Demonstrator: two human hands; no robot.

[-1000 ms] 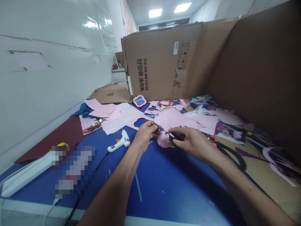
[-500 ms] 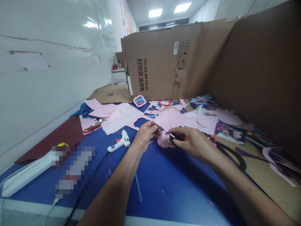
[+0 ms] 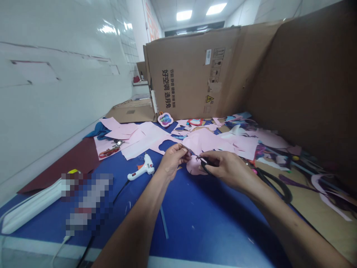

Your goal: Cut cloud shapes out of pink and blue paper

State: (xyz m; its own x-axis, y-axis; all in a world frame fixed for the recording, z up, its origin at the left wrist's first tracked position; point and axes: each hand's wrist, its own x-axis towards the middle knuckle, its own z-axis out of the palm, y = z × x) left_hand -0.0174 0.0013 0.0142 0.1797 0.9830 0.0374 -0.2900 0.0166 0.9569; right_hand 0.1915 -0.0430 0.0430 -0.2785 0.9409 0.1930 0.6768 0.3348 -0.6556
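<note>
Black-handled scissors (image 3: 206, 168) are gripped in my right hand (image 3: 227, 167), with fingers in the loops and the blades pointing left. My left hand (image 3: 175, 159) is closed in a pinch just left of the blade tips. Whatever lies between its fingertips is small and dark and I cannot make it out. Below the blades, close to both hands, is a scalloped pink paper piece (image 3: 194, 167), partly covered by the fingers and the scissors. Behind the hands spread larger pink sheets (image 3: 206, 139), one with a cut-out hole.
Left of my forearm, a white glue gun (image 3: 143, 167) lies on the blue table (image 3: 212, 227). Small scissors with red handles (image 3: 110, 152) rest on pink paper. A large cardboard box (image 3: 192, 74) walls off the back and right. Scraps (image 3: 270, 149) and a black loop (image 3: 276, 184) lie right.
</note>
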